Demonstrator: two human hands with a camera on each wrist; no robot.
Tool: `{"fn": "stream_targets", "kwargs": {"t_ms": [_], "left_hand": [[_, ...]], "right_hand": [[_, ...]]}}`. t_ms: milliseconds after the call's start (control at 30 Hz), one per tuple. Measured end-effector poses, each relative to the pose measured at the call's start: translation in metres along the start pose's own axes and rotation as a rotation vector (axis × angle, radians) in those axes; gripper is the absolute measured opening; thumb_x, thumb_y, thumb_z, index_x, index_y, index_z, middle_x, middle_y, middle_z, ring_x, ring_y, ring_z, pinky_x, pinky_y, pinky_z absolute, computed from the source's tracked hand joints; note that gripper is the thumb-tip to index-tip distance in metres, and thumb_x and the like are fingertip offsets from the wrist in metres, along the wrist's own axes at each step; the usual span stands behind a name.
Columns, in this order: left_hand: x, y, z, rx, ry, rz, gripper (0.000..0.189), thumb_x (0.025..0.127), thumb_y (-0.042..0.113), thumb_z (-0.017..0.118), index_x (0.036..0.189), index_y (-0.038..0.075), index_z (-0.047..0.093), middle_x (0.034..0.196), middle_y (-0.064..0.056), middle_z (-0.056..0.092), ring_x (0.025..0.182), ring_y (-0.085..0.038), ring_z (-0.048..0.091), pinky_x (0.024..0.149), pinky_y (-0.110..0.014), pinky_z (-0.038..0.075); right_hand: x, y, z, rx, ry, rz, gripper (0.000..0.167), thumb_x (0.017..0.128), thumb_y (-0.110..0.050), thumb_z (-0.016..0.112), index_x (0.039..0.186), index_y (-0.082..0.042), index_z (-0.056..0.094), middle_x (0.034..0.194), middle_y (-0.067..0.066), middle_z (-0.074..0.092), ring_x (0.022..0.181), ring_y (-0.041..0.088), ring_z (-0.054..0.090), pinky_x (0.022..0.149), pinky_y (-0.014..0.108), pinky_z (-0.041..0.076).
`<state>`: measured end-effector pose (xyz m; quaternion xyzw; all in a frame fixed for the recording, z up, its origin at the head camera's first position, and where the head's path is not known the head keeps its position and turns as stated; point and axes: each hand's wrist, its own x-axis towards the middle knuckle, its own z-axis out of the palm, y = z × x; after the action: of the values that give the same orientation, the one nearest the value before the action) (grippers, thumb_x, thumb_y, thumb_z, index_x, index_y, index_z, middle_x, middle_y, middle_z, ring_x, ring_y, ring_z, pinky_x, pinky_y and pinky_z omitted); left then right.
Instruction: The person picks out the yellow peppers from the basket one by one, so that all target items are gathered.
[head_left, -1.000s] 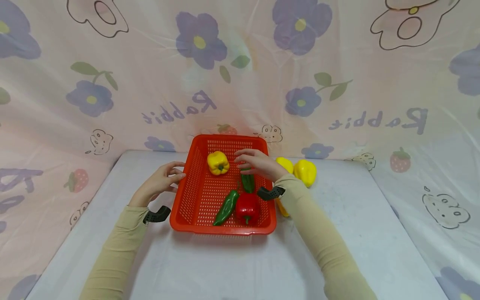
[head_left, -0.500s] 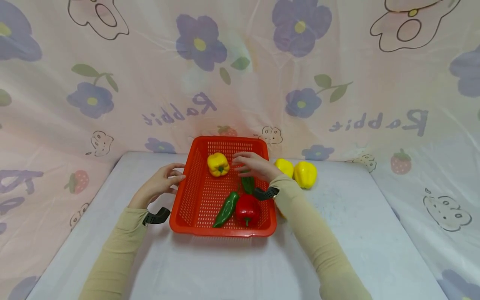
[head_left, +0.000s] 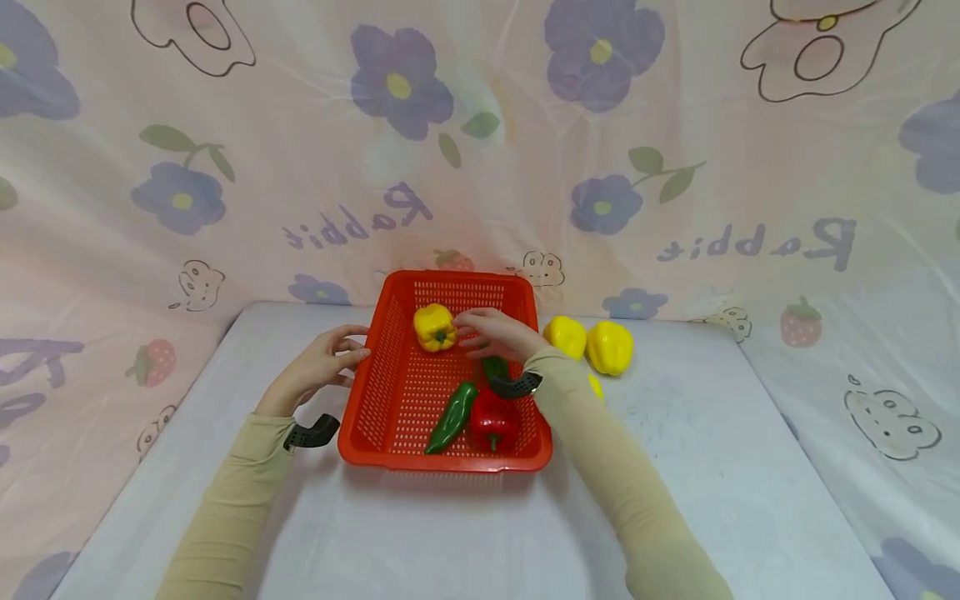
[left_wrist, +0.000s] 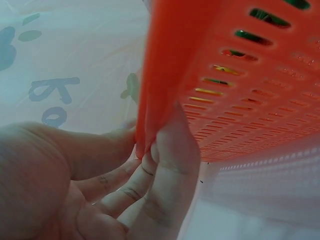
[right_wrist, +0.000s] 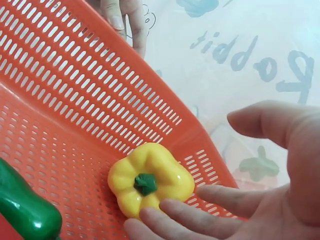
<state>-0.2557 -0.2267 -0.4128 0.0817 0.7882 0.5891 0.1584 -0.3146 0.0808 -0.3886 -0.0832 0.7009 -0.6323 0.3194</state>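
A red perforated plastic basket [head_left: 378,459] stands on the table. My left hand [head_left: 318,367] pinches its left rim between thumb and fingers, plain in the left wrist view. Over the basket's inside, my right hand [head_left: 498,335] is spread with relaxed fingers. Its fingertips [right_wrist: 152,217] are right at the yellow bell pepper [right_wrist: 145,175]; whether they touch it I cannot tell, but they do not wrap it. Nearer the front of the basket lie a long green pepper [head_left: 452,418] and a red bell pepper [head_left: 493,421]. Another green pepper [head_left: 495,368] is partly hidden under my right hand.
Right of the basket, two yellow bell peppers [head_left: 610,347] [head_left: 566,336] sit on the white table [head_left: 720,467]. Another yellow piece [head_left: 596,387] shows behind the right sleeve. A patterned curtain [head_left: 480,192] rises behind the table.
My right hand has moved left inside the basket, closer to the yellow bell pepper. My left hand keeps its place at the rim. The peppers in the basket have not moved.
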Motion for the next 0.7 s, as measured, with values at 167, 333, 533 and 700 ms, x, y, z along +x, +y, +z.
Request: {"fn": "stream_targets", "kwargs": {"t_ms": [167, 333, 533, 700], "left_hand": [[0.001, -0.001, -0.001, -0.004, -0.005, -0.001, 0.053, 0.099, 0.014, 0.054, 0.145, 0.003, 0.031, 0.112, -0.025, 0.052, 0.089, -0.031, 0.061, 0.068, -0.040, 0.058], [0.001, 0.000, -0.001, -0.006, -0.006, -0.001, 0.053, 0.099, 0.015, 0.054, 0.145, 0.004, 0.031, 0.114, -0.025, 0.052, 0.088, -0.029, 0.062, 0.069, -0.040, 0.058], [0.000, 0.001, -0.001, -0.006, -0.009, 0.001, 0.052, 0.099, 0.014, 0.054, 0.145, 0.003, 0.031, 0.112, -0.025, 0.051, 0.089, -0.031, 0.061, 0.068, -0.041, 0.058], [0.000, 0.000, 0.000, -0.001, 0.000, 0.007, 0.051, 0.099, 0.014, 0.054, 0.144, 0.003, 0.032, 0.111, -0.024, 0.052, 0.088, -0.031, 0.061, 0.068, -0.042, 0.058]], "right_hand": [[0.006, 0.002, 0.000, 0.015, 0.011, 0.024, 0.042, 0.102, -0.023, 0.049, 0.138, -0.002, 0.041, 0.142, 0.024, 0.039, 0.128, 0.043, 0.040, 0.104, 0.053, 0.036], [0.007, 0.003, -0.002, 0.005, 0.013, 0.045, 0.043, 0.102, -0.028, 0.048, 0.138, -0.005, 0.042, 0.141, 0.025, 0.039, 0.127, 0.043, 0.041, 0.103, 0.053, 0.037], [0.009, 0.003, -0.002, 0.004, 0.000, 0.068, 0.048, 0.101, -0.033, 0.048, 0.141, -0.008, 0.040, 0.141, 0.024, 0.039, 0.127, 0.043, 0.042, 0.103, 0.052, 0.037], [0.012, 0.005, -0.004, 0.001, 0.002, 0.080, 0.050, 0.101, -0.033, 0.048, 0.143, -0.008, 0.038, 0.141, 0.025, 0.038, 0.127, 0.043, 0.041, 0.103, 0.052, 0.037]]}}
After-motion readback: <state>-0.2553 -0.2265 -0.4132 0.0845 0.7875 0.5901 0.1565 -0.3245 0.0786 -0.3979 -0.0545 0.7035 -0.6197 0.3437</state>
